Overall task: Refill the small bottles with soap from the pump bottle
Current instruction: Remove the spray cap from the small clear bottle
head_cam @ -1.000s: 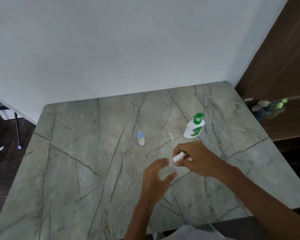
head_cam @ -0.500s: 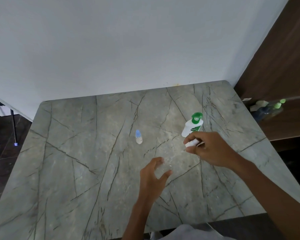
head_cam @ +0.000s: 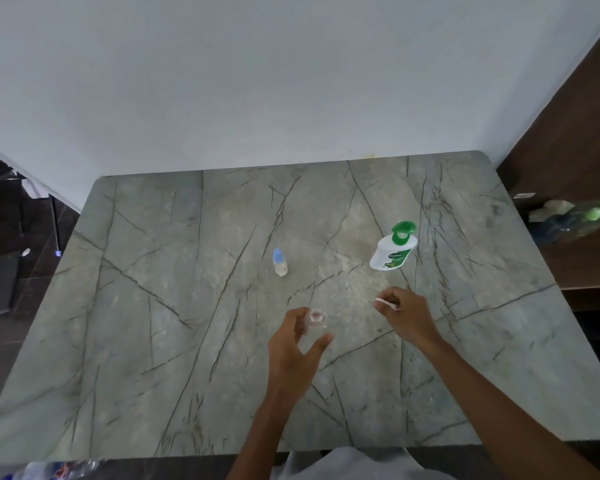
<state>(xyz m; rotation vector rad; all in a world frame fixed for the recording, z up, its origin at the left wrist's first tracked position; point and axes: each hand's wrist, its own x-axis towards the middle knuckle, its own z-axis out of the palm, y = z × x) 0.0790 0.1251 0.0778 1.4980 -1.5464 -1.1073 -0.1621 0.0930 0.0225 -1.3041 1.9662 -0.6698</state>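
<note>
Veined stone table, white wall

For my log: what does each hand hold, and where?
Right hand pinches the white cap by its end; left hand grips the clear bottle by its side.

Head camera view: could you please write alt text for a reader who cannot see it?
A person's left hand holds a small clear bottle, uncapped, on a grey stone table, while the right hand pinches a white cap. Behind stand a green-topped pump bottle and a blue-capped small bottle.
</note>
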